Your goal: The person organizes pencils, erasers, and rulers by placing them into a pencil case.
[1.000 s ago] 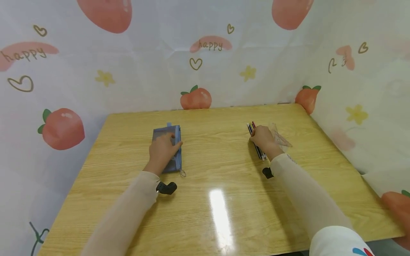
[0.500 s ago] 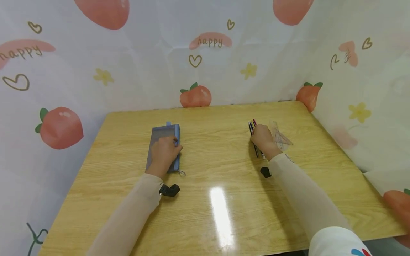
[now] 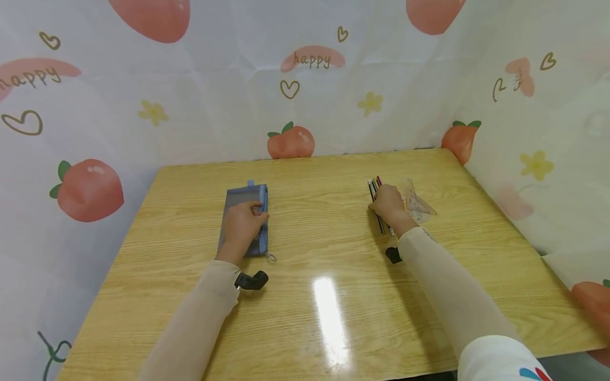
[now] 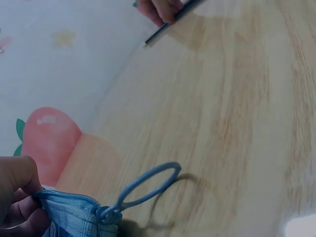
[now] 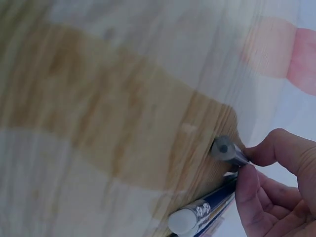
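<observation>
A blue mesh zip pencil case [image 3: 232, 199] lies on the left part of the table. My left hand [image 3: 242, 226] lies over it, and in the left wrist view thumb and fingers pinch the case's zip edge [image 4: 69, 200]. On the right, my right hand [image 3: 389, 203] is over a small bundle of pencils [image 3: 370, 186]. Its thumb and forefinger pinch one dark pencil [image 5: 228, 150], whose flat end with the core faces the right wrist camera. Beside that pencil lies another with a white end [image 5: 183, 221]. The hand hides the middle of the bundle.
Clear plastic set squares [image 3: 418, 206] lie just right of the right hand. A cord loop [image 4: 148, 186] hangs off the case's near corner. The wooden table [image 3: 314, 211] meets a fruit-printed cloth backdrop [image 3: 209, 106] at the back and sides.
The dark pencil under my right hand has parted a little to the left from the others. The left hand has shifted slightly on the case, and the head view has tilted a little.
</observation>
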A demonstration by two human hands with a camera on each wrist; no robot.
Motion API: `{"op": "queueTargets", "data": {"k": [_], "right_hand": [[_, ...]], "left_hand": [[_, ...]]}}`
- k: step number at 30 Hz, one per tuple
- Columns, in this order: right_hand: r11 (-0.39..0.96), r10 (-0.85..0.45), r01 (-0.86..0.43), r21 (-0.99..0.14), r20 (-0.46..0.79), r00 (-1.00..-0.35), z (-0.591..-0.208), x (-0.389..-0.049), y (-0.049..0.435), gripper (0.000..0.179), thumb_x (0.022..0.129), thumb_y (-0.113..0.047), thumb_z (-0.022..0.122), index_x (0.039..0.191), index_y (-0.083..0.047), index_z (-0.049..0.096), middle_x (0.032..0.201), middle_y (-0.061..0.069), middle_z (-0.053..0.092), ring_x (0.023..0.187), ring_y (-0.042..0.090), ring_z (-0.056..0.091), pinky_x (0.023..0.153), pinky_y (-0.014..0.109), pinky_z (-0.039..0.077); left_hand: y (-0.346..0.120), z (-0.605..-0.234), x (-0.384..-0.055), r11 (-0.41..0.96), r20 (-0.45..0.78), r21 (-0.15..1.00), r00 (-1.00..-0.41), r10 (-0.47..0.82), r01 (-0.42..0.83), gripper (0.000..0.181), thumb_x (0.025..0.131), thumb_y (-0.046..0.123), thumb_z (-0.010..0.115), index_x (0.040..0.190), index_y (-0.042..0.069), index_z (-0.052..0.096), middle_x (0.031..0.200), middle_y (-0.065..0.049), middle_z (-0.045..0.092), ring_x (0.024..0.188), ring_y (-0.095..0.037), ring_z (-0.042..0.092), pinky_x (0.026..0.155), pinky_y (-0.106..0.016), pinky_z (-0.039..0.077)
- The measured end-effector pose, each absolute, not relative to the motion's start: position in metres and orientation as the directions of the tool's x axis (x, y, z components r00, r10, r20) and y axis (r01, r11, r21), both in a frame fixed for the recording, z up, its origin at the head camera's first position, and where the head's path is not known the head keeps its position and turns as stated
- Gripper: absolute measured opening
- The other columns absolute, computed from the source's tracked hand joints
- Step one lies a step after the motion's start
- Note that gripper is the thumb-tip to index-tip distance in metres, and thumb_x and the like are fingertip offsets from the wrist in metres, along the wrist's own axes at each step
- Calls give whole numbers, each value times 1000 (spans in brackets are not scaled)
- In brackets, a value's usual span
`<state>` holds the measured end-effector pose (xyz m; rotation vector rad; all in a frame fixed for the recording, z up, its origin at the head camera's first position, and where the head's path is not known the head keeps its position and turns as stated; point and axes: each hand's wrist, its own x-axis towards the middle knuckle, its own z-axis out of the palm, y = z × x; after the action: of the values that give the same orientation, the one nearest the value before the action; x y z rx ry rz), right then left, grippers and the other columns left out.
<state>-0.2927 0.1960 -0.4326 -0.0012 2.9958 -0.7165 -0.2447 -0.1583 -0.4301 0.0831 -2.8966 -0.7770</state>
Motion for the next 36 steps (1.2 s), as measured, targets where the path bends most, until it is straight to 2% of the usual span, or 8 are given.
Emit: {"op": "queueTargets", "data": {"k": [6, 9, 16, 22, 25, 28, 31, 36], "right_hand": [[890, 8, 22, -455, -32, -999, -434, -294, 193, 44, 75, -13, 68, 44, -13, 35, 42, -3, 25, 37, 10, 24, 35, 22, 25], [862, 30, 54, -503, -56, -998, -433, -294, 192, 44, 76, -16, 68, 46, -13, 36, 43, -3, 25, 38, 11, 23, 36, 23, 26], [693, 60, 163, -703, -169, -984, -427, -294, 191, 19, 80, -20, 64, 70, -5, 58, 50, 0, 48, 45, 13, 43, 49, 28, 43], [542, 65, 257, -800, -264, -962, -427, -294, 188, 30, 84, -22, 60, 102, 2, 60, 84, 12, 59, 66, 19, 58, 63, 33, 53], [432, 55, 301, -850, -308, -950, -428, -294, 187, 41, 85, -21, 58, 118, 3, 53, 106, 18, 54, 81, 22, 59, 74, 35, 53], [348, 48, 343, -872, -349, -936, -430, -295, 185, 44, 87, -20, 57, 123, 3, 48, 117, 20, 49, 89, 24, 57, 79, 34, 52], [255, 36, 377, -890, -381, -924, -431, -295, 183, 44, 87, -18, 57, 124, 2, 47, 121, 19, 46, 90, 22, 57, 83, 35, 50], [72, -15, 424, -903, -426, -905, -431, -293, 178, 44, 88, -10, 54, 129, 3, 43, 123, 19, 46, 75, 11, 58, 88, 34, 47]], "left_hand": [[-160, -431, -246, 851, 138, 526, -985, -105, -17, 35, 79, 31, 62, 112, 18, 64, 71, 6, 60, 47, -13, 48, 38, -24, 35], [-159, -432, -247, 836, 146, 548, -983, -115, -16, 34, 79, 32, 64, 110, 19, 65, 71, 7, 59, 49, -12, 49, 39, -25, 37], [-158, -433, -247, 814, 150, 580, -979, -142, -29, 33, 77, 31, 64, 109, 21, 66, 70, 7, 59, 51, -14, 50, 40, -26, 39], [-157, -434, -247, 802, 164, 597, -976, -144, -18, 32, 76, 30, 63, 106, 19, 67, 71, 6, 60, 53, -13, 51, 42, -26, 40], [-156, -434, -247, 796, 168, 605, -975, -148, -16, 32, 76, 30, 63, 105, 19, 67, 72, 6, 60, 53, -13, 51, 42, -26, 40], [-155, -435, -247, 792, 162, 610, -975, -155, -24, 32, 75, 30, 63, 105, 19, 67, 72, 6, 60, 54, -13, 52, 43, -26, 41], [-154, -435, -247, 788, 156, 615, -975, -158, -29, 32, 76, 30, 63, 105, 19, 67, 72, 6, 60, 55, -12, 52, 43, -26, 41], [-151, -436, -248, 771, 161, 636, -974, -157, -19, 32, 75, 29, 62, 105, 19, 68, 71, 6, 60, 54, -13, 50, 44, -26, 39]]}}
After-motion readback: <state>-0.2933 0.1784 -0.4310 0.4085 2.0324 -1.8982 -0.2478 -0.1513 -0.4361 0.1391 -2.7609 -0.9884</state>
